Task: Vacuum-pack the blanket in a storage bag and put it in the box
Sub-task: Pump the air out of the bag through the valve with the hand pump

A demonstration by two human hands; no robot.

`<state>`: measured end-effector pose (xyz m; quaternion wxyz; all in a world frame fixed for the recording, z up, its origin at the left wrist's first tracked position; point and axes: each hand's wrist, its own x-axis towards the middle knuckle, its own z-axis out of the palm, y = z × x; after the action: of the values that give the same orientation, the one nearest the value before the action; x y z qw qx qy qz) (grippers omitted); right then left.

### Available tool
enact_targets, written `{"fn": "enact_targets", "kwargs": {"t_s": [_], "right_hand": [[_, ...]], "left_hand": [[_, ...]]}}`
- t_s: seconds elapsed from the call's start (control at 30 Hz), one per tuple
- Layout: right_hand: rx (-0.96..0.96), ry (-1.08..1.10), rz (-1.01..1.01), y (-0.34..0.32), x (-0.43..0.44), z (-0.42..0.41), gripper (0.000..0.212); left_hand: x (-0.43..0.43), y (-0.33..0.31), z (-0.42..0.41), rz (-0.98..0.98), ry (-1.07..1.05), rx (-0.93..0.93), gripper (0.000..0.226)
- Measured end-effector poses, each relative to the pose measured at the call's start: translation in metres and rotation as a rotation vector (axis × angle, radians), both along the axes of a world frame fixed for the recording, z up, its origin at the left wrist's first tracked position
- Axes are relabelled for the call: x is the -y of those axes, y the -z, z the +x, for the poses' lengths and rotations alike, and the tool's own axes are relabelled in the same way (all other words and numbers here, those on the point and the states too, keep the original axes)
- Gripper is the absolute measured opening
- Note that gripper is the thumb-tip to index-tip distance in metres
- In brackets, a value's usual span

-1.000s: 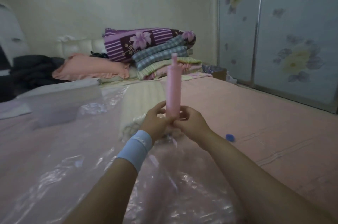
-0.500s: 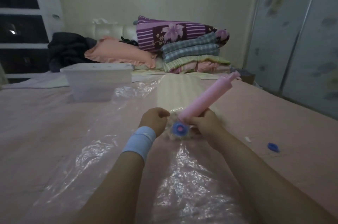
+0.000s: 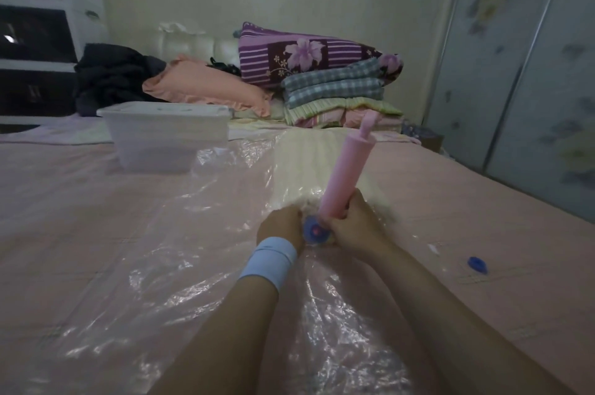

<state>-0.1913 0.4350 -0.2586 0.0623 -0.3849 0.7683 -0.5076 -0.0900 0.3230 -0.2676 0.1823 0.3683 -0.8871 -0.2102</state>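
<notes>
The cream blanket [image 3: 299, 162] lies folded inside the clear storage bag [image 3: 199, 233], which is spread flat on the bed [image 3: 483, 201], with the lidded box [image 3: 164, 133] standing just beyond the bag's far left edge. The right hand [image 3: 351, 224] is wrapped round the lower barrel of the pink pump [image 3: 346, 175], holding it tilted with its foot beside the blue valve [image 3: 314, 230]. The left hand [image 3: 281, 227] is curled against the valve's other side, but its fingers are hidden, so whether it pinches the valve or only steadies it cannot be told. The bag film looks thin, slick and crinkly, likely to slide and pucker under a fingertip, so the rigid valve ring is the sound place to hold. The pump seems light and stiff and is best gripped low for seating. The blanket is soft and bulky and should compress readily. A loose blue cap [image 3: 477, 264] lies apart to the right.
</notes>
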Motion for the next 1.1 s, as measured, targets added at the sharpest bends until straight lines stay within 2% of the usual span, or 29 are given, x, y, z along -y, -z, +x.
{"fn": "enact_targets", "kwargs": {"t_s": [0.1, 0.27, 0.4, 0.47, 0.63, 0.77, 0.87, 0.9, 1.0, 1.1], "right_hand": [[-0.054, -0.043, 0.012, -0.005, 0.0, -0.003, 0.044], [-0.044, -0.092, -0.021, -0.017, -0.005, -0.003, 0.051], [0.098, -0.107, -0.142, -0.019, -0.006, -0.001, 0.04], [0.125, -0.124, -0.189, -0.02, -0.005, 0.001, 0.035], [0.049, -0.129, -0.142, -0.025, -0.005, 0.001, 0.034], [0.057, -0.19, -0.158, -0.031, -0.011, -0.001, 0.061], [0.092, -0.192, -0.17, -0.029, -0.01, -0.006, 0.062], [0.116, -0.194, -0.172, -0.028, -0.009, -0.008, 0.059], [0.2, -0.213, -0.175, -0.026, -0.008, -0.008, 0.055], [0.18, -0.233, -0.161, -0.031, -0.012, -0.004, 0.054]], "left_hand": [[0.005, 0.0, -0.001, 0.129, -0.007, -0.114, 0.035], [0.013, -0.016, 0.003, 0.222, 0.073, -0.172, 0.025], [0.016, -0.023, 0.01, 0.394, 0.089, -0.307, 0.023], [0.018, -0.024, 0.009, 0.406, 0.092, -0.338, 0.021], [0.021, -0.025, 0.006, 0.513, 0.04, -0.403, 0.023], [0.021, -0.027, 0.006, 0.638, 0.014, -0.436, 0.023], [0.019, -0.031, 0.006, 0.781, -0.013, -0.491, 0.035], [0.018, -0.031, 0.006, 0.801, -0.017, -0.504, 0.034], [0.02, -0.03, 0.005, 0.702, -0.012, -0.492, 0.023], [0.024, -0.027, 0.002, 0.73, -0.042, -0.521, 0.02]]}}
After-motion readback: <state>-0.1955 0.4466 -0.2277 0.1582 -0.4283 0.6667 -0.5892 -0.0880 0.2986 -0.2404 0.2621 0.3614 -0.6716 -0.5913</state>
